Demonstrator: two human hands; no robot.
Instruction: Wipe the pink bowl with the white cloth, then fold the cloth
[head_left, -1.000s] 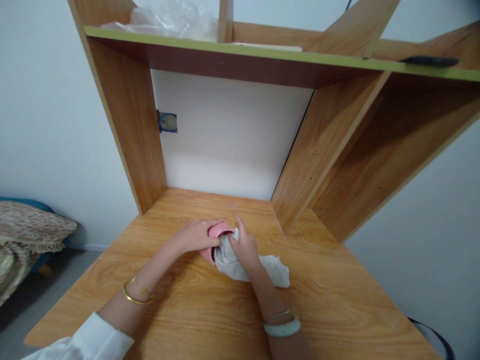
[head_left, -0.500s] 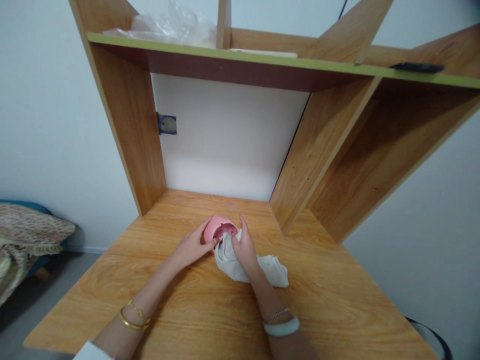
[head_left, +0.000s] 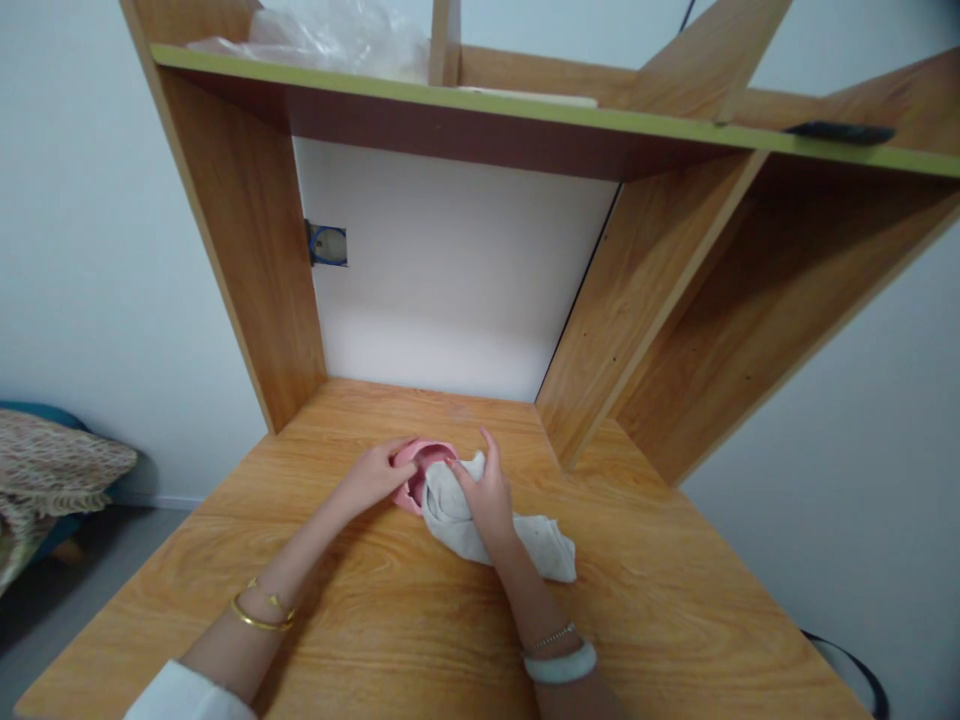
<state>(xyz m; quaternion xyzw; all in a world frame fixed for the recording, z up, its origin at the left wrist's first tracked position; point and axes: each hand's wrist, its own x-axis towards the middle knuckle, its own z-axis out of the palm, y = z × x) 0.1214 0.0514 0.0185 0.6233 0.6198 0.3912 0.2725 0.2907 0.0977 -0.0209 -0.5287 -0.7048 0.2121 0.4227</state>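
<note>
At the left edge, a fringed, tan-and-cream woven throw [head_left: 52,455] over a teal piece of furniture [head_left: 64,530]. Further right, a tall wood-grain side panel [head_left: 225,240], with a white sleeve [head_left: 187,695] on the near side and two gold bracelets [head_left: 262,620] just beyond the cuff. Next, on the far side, a small square wall box [head_left: 328,246] with a blue loop inside, and above, a heap of clear, crumpled plastic film [head_left: 345,40] on a shelf with a yellow-green front edge [head_left: 525,103].

Holds with the left hand [head_left: 371,478] the left side of a hollow, rounded pink vessel [head_left: 405,500], fingers on the far rim, thumb over the opening, closed as far as the rim allows. Has the vessel near the middle of a wood-grain tabletop [head_left: 675,600], mouth tipped toward the right; cannot tell about contact with the wood. Pinches with the right hand [head_left: 487,500] a bunched, pale grey cloth [head_left: 450,505] against the mouth, thumb on top, index finger raised and apart, remaining fingers hard to make out. Trails the cloth's loose end rightward, past the forearm.

Wears on the right wrist a silver chain [head_left: 553,637] and a pale, thick bangle [head_left: 559,664]. Farther right, a wood-grain upright [head_left: 652,310], then a flat black object [head_left: 840,131] on the shelf.
</note>
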